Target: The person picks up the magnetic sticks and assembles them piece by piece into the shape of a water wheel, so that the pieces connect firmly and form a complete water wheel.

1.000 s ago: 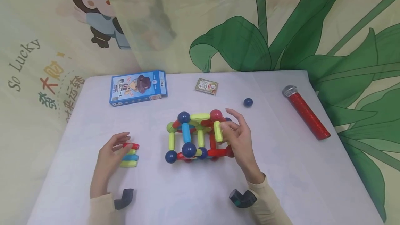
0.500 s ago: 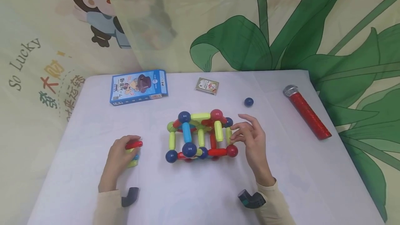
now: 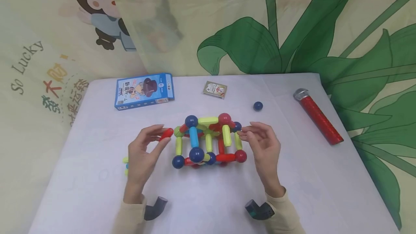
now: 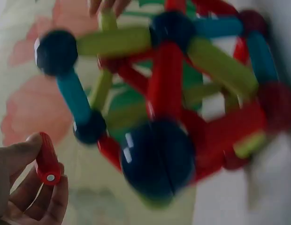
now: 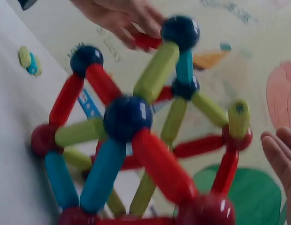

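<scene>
My left hand pinches a red magnetic stick between thumb and fingers, held at the left side of the ball-and-stick structure. In the left wrist view the red magnetic stick shows a silvery dot on its end. Blue, red and green balls joined by red, blue and yellow-green sticks make up the structure, which stands on the white table. One yellow-green stick hangs from a red ball with its lower end free. At the right side my right hand has loosely bent fingers, its fingertips close by a dark blue ball.
Several loose sticks lie on the table, partly hidden behind my left hand. Toward the back are a blue box, a small card pack and a single dark blue ball. A red glittery microphone-shaped tube lies at the right.
My left hand has picked the red magnetic stick off the loose sticks and carried it right to the structure. My right hand has drawn back from the hanging yellow-green stick.
</scene>
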Motion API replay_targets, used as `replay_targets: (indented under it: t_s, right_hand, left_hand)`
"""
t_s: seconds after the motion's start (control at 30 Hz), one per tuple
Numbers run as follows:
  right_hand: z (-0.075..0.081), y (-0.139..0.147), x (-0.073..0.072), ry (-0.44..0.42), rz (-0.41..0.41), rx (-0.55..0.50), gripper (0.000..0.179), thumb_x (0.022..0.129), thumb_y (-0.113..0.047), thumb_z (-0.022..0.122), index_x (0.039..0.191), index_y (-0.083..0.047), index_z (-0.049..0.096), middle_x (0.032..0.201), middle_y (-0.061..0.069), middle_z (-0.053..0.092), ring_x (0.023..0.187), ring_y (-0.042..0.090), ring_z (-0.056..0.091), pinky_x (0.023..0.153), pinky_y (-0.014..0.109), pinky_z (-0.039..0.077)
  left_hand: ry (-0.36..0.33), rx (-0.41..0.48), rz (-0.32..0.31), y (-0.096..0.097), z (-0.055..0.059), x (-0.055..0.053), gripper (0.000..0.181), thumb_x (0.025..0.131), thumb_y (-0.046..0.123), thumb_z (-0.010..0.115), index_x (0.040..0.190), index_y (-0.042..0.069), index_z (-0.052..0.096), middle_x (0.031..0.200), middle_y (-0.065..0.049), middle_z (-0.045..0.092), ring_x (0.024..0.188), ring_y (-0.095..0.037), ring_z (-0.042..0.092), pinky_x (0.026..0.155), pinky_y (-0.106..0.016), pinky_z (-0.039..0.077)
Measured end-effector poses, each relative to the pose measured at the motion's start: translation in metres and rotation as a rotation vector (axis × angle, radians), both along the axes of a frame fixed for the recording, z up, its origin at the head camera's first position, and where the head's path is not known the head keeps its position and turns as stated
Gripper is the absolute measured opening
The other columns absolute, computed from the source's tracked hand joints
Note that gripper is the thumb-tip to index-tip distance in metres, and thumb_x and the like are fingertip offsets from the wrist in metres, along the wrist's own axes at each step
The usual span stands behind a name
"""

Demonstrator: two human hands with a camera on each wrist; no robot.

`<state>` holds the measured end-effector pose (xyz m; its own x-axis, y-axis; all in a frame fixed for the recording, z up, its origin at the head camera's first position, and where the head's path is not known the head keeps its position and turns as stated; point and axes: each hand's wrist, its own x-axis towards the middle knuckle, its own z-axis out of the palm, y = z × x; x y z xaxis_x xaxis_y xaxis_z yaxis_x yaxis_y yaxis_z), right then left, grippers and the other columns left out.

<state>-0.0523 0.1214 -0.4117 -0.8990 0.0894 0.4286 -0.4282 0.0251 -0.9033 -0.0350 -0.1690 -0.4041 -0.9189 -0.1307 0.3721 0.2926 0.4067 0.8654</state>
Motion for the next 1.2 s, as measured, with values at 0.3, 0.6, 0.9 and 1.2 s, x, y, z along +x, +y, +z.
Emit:
replay_targets:
  t_s: [0.3, 0.6, 0.9, 1.2]
  right_hand:
    - [0.019, -0.037, 0.022, 0.164, 0.206, -0.024, 0.041, 0.087, 0.001, 0.067, 0.120, 0.015, 0.047, 0.108, 0.018, 0.062, 0.099, 0.016, 0.067, 0.079, 0.028, 0.056]
    - [0.005, -0.025, 0.028, 0.151, 0.031, -0.013, 0.039, 0.081, 0.015, 0.065, 0.117, 0.016, 0.049, 0.105, 0.018, 0.062, 0.097, 0.018, 0.067, 0.076, 0.026, 0.056]
    - [-0.023, -0.015, 0.038, 0.001, -0.022, 0.107, 0.049, 0.078, 0.018, 0.067, 0.123, 0.010, 0.049, 0.104, 0.020, 0.062, 0.094, 0.011, 0.067, 0.076, 0.023, 0.056]
    - [-0.031, -0.029, 0.035, -0.003, 0.028, 0.198, 0.056, 0.077, 0.011, 0.073, 0.127, 0.006, 0.048, 0.102, 0.019, 0.065, 0.088, 0.017, 0.068, 0.076, 0.023, 0.056]
  left_hand:
    - [0.298, -0.070, -0.340, 0.079, 0.028, 0.009, 0.050, 0.070, -0.003, 0.081, 0.116, 0.003, 0.062, 0.106, -0.010, 0.069, 0.097, -0.020, 0.065, 0.088, -0.020, 0.051]
    - [0.333, -0.112, -0.268, 0.062, 0.023, 0.003, 0.039, 0.090, 0.030, 0.066, 0.116, 0.001, 0.062, 0.109, -0.011, 0.066, 0.102, -0.018, 0.060, 0.093, -0.017, 0.046]
    - [0.145, -0.080, 0.172, -0.015, -0.013, -0.012, 0.029, 0.087, -0.002, 0.066, 0.115, -0.002, 0.063, 0.104, -0.014, 0.069, 0.099, 0.000, 0.057, 0.084, -0.016, 0.046]
    - [-0.181, -0.260, 0.238, -0.070, -0.047, -0.005, 0.031, 0.094, 0.014, 0.062, 0.122, 0.003, 0.059, 0.112, -0.014, 0.066, 0.103, -0.013, 0.058, 0.087, -0.019, 0.045]
